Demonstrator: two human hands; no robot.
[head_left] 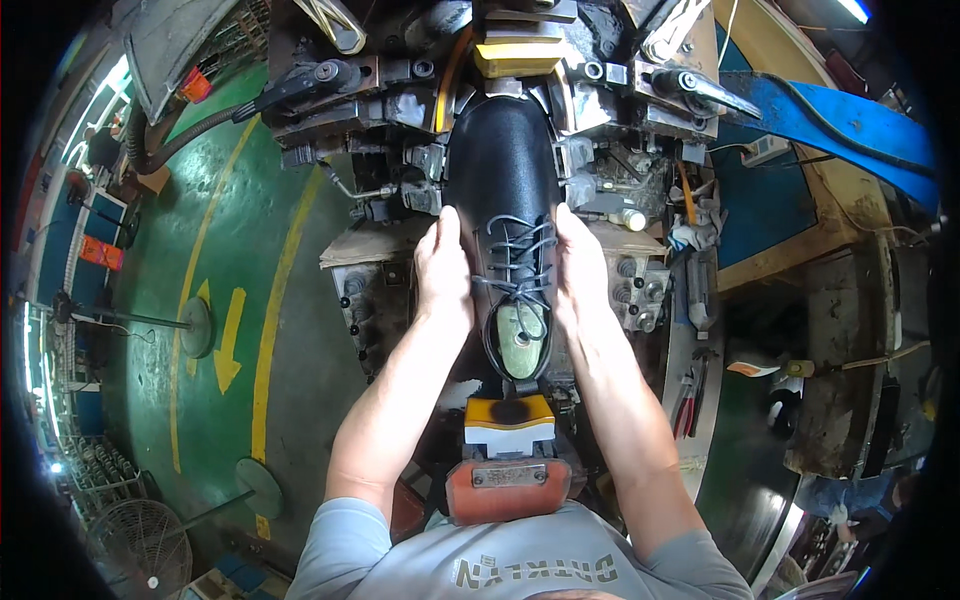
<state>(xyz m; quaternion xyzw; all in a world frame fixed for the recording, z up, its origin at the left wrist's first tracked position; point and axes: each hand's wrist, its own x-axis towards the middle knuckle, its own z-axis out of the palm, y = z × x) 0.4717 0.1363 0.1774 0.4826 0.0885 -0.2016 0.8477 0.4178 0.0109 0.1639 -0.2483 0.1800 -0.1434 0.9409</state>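
Between my palms sits a black leather shoe, its toe pointing away from me into the machine. Black laces criss-cross its front, and a green shoe last fills the opening at the heel end. My left hand presses along the shoe's left side, fingers together. On the opposite side my right hand grips it the same way. The toe lies under a yellow-edged pad between metal jaws. Just behind the heel is a yellow and black pad on a white block.
An orange-red block with a metal plate stands close to my body. Metal levers flank the machine head. Red-handled pliers lie on a ledge to the right, near a blue arm. Green floor with yellow lines runs along the left.
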